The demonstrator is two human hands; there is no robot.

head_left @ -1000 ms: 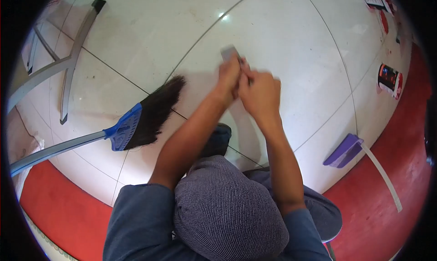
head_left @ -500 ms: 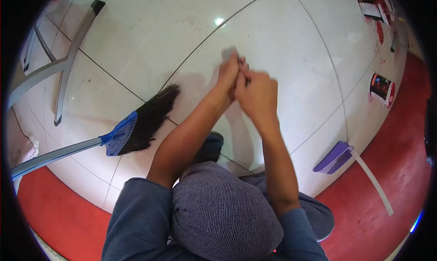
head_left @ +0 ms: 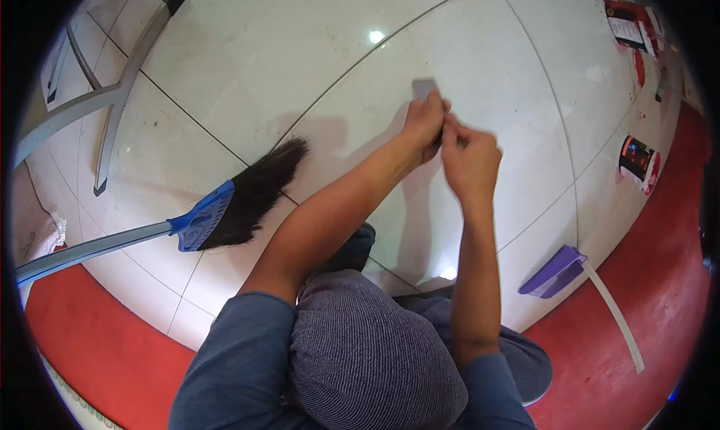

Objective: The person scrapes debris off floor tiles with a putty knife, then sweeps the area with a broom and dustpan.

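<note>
My left hand (head_left: 426,122) is closed around a small tool with a flat grey blade like a putty knife (head_left: 424,87). The blade points away from me above the white tiled floor, and its handle is hidden in my fist. Just to the right, my right hand (head_left: 472,160) is closed in a pinch, fingertips close against the left fingers. What the pinch holds, if anything, is too small to make out.
A broom (head_left: 251,194) with dark bristles and a blue head lies at left, below a grey metal stand leg (head_left: 139,62). On the right are a purple dustpan (head_left: 553,272), a black-and-red paint can (head_left: 639,164) and red-stained containers (head_left: 630,29). Red flooring (head_left: 600,310) borders the tiles.
Both hands have moved to the right with the grey-bladed tool. My right hand has drawn slightly apart from the left, its knuckles now farther off. The whole view has shifted a little.
</note>
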